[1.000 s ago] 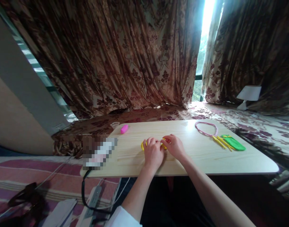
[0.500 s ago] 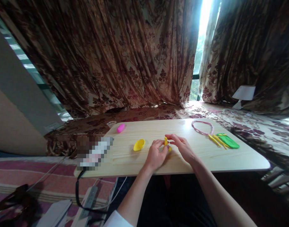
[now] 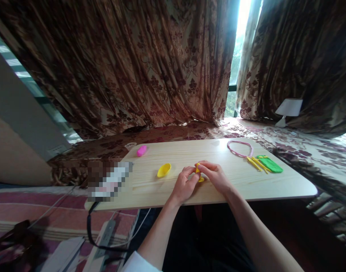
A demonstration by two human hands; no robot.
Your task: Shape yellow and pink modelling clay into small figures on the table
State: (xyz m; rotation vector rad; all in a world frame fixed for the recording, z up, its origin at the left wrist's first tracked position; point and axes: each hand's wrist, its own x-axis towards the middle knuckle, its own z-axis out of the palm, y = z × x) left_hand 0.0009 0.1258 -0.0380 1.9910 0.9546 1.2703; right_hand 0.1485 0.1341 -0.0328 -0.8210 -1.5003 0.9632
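Near the front middle of the table, a small yellow modelling-clay piece [image 3: 198, 168] stands up between my hands. My left hand [image 3: 185, 185] grips it from the left, thumb and fingers closed on its lower part. From the other side my right hand [image 3: 214, 174] pinches its top with thumb and forefinger. A flatter yellow bit [image 3: 201, 180] shows just below the fingers; whether the two are joined I cannot tell. Left of my hands lies a yellow bowl-shaped piece [image 3: 164, 170], touched by neither hand.
On the wooden table [image 3: 150, 194], a pink lump [image 3: 141, 150] lies back left. At right are a pink twisted ring [image 3: 241, 148], thin yellow strips [image 3: 255, 164] and a flat green piece [image 3: 271, 164]. A blurred-out object [image 3: 112, 181] with a black strap sits at the left edge.
My right hand has moved in from slightly apart and closed its fingertips on the top of the yellow piece. The left hand keeps its hold. The whole view has shifted slightly.
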